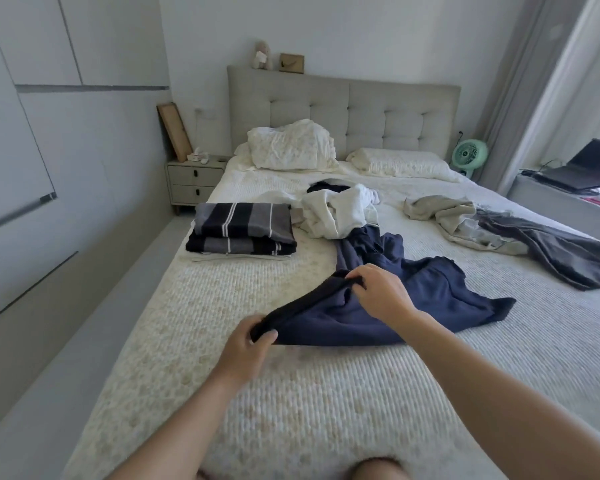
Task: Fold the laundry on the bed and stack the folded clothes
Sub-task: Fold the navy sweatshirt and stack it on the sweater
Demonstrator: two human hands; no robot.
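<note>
Both hands grip navy garment (388,306) (unfolded) — bed (222,341).

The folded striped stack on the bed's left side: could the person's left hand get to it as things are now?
Probably yes, once free. The left hand grips the navy garment, and only bare bedspread lies between it and the striped stack.

We recorded the bed (291,393) as the supporting surface, covered by a cream textured spread. Directly on it lay a folded striped stack (241,230) (left side), a white crumpled heap (336,211) beside it, a navy garment (395,292), beige and grey clothing (499,233) at right, and two pillows (291,147) at the headboard.
</note>
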